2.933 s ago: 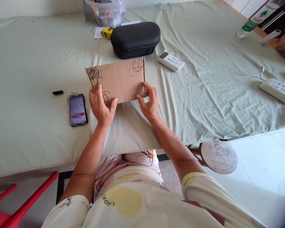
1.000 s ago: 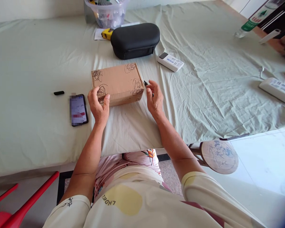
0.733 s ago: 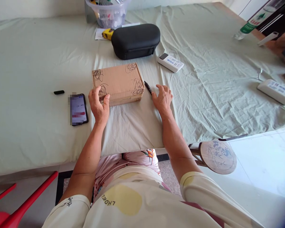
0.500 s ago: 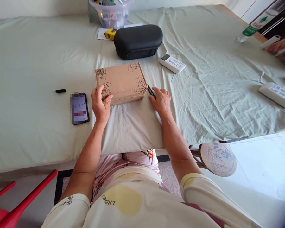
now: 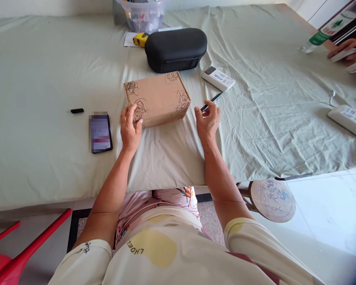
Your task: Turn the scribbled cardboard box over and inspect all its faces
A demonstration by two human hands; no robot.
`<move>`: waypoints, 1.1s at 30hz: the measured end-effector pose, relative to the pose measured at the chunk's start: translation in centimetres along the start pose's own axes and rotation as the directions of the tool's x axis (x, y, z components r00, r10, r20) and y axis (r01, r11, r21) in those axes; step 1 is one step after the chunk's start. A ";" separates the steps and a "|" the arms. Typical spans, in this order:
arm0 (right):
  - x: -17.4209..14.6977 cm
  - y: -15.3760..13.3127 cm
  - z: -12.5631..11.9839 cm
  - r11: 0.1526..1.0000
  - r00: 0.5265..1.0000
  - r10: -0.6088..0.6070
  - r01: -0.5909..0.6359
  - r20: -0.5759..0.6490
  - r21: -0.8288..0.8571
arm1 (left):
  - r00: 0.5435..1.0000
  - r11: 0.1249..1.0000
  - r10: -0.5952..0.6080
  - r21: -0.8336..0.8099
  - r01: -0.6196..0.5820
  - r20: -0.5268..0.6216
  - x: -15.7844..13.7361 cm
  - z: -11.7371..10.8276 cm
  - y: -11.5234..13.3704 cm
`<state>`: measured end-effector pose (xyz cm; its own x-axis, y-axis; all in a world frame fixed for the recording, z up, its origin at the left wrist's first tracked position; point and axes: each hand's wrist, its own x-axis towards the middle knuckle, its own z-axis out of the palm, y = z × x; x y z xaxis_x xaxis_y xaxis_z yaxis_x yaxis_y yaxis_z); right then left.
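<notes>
A brown cardboard box (image 5: 160,93) with black scribbles near the corners of its top lies on the cloth-covered table. My left hand (image 5: 130,128) grips its near left corner, thumb at the front and fingers on the top. To the right of the box, and apart from it, my right hand (image 5: 208,120) is closed on a slim black pen (image 5: 213,101), which points up and to the right. Part of the pen is hidden by the fingers. A small black pen cap (image 5: 77,111) lies far to the left, beyond a phone (image 5: 101,132).
Behind the box sit a black hard case (image 5: 176,49), a yellow tape measure (image 5: 141,39) and a clear plastic basket (image 5: 145,16). A white power bank (image 5: 218,79) lies to the right; another white device (image 5: 348,120) is farther right. Another person's hand (image 5: 348,51) shows near a bottle (image 5: 326,31).
My right hand has turned and drawn away from the box's right side, swinging the pen to point up and right. My left hand stays on the box, which has shifted slightly.
</notes>
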<state>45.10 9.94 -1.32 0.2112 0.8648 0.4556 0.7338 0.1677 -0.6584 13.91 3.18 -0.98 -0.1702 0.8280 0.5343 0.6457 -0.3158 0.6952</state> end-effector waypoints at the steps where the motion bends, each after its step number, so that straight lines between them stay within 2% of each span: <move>1: -0.1 -0.1 0.1 0.999 0.999 -0.036 0.037 -0.033 0.014 | 1.000 1.000 0.005 -0.009 -0.005 -0.002 0.0 0.1 -0.2; 6: -1.6 -1.9 -0.4 0.976 0.962 -0.198 0.212 -0.186 0.059 | 0.996 0.997 0.076 -0.016 -0.076 -0.038 0.1 0.6 -0.6; 9: -3.1 -4.0 -0.9 0.925 0.909 -0.316 0.359 -0.270 0.127 | 0.993 0.994 0.111 -0.005 -0.111 -0.048 0.1 0.7 -0.7; 11: -4.3 -5.5 -0.9 0.862 0.850 -0.416 0.482 -0.323 0.158 | 0.993 0.993 0.113 -0.011 -0.114 -0.043 0.1 0.8 -0.7; 13: -5.4 -6.9 -0.8 0.775 0.785 -0.542 0.605 -0.301 0.181 | 0.994 0.995 0.102 -0.015 -0.103 -0.035 0.1 0.8 -0.7; 15: -6.2 -7.9 -0.5 0.650 0.694 -0.678 0.720 -0.243 0.242 | 0.996 0.996 0.087 -0.016 -0.088 -0.021 0.2 0.9 -0.8; 17: -6.7 -8.5 -0.1 0.534 0.601 -0.778 0.785 -0.181 0.312 | 0.997 0.996 0.083 -0.020 -0.083 0.000 0.2 0.9 -0.9; 19: -6.9 -8.7 0.3 0.473 0.546 -0.828 0.804 -0.131 0.361 | 0.996 0.996 0.088 -0.021 -0.088 0.016 0.3 1.0 -0.9; 21: -7.0 -8.7 0.6 0.480 0.539 -0.840 0.793 -0.064 0.374 | 0.996 0.996 0.089 -0.017 -0.088 0.029 0.3 1.1 -0.8; 27: -7.3 -8.7 1.1 0.595 0.568 -0.801 0.719 0.191 0.358 | 0.997 0.999 0.055 -0.002 -0.055 0.047 0.3 0.9 0.0; 33: -7.4 -9.1 1.5 0.643 0.589 -0.765 0.668 0.262 0.374 | 0.999 0.999 0.038 0.013 -0.039 0.023 0.4 0.8 0.3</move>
<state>35.91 2.71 0.45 -0.6056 0.5050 0.6151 0.3712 0.8629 -0.3429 14.57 3.77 -0.95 -0.1283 0.8257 0.5493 0.6612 -0.3416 0.6679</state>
